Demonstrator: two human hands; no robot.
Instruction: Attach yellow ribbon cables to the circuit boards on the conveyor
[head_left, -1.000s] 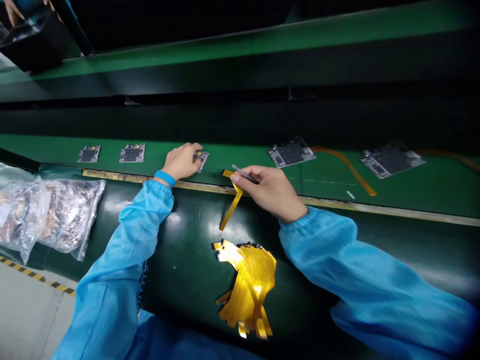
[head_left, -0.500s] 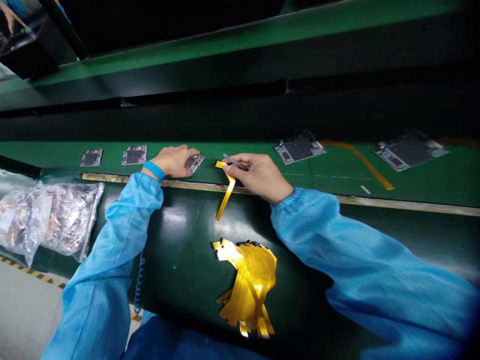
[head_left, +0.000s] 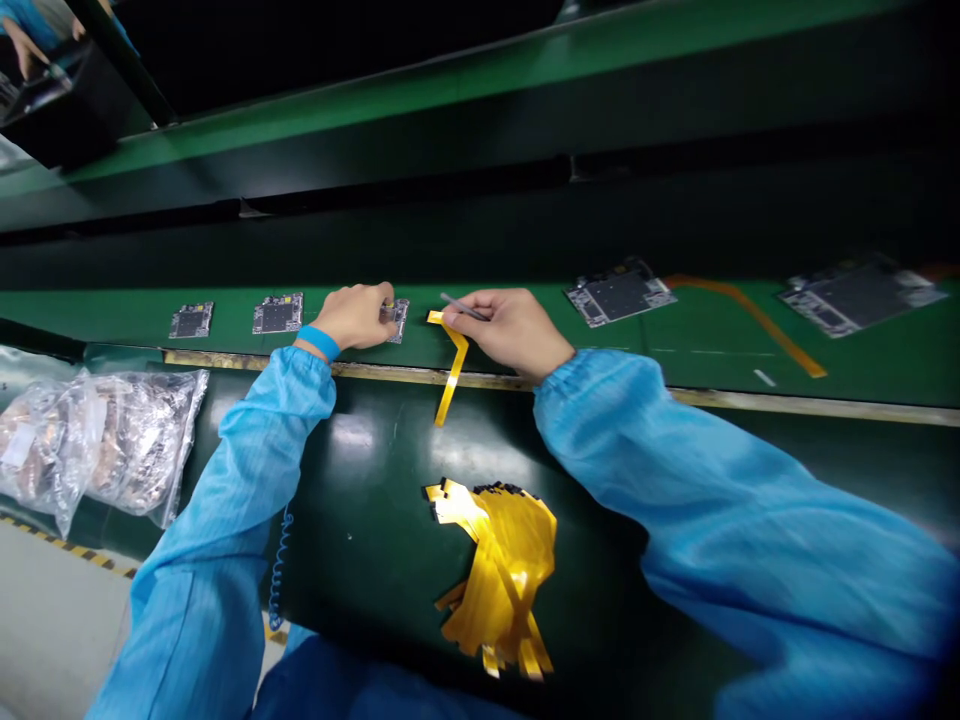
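My left hand (head_left: 354, 314), with a blue wrist band, grips a small circuit board (head_left: 400, 320) by its left side above the green belt. Just to the right, my right hand (head_left: 517, 325) pinches a yellow flat ribbon cable (head_left: 453, 372) near its dark connector end. A thin grey stick-like tool (head_left: 463, 306) is also between those fingers. The cable's free end hangs down over the belt's front edge. A small gap separates board and cable. Below, a fanned pile of yellow ribbon cables (head_left: 510, 570) lies on the dark green bench.
Two circuit boards (head_left: 277, 313) rest on the belt (head_left: 517, 372) at left. On the right are a board (head_left: 619, 293) with an orange cable (head_left: 750, 310) and another board (head_left: 862, 297). Clear plastic bags (head_left: 142, 440) lie at left. Another person's hand (head_left: 26, 50) shows at upper left.
The boards on the belt have shifted right. My left hand has turned the board more upright and moved slightly right; my right hand has risen a little with the cable.
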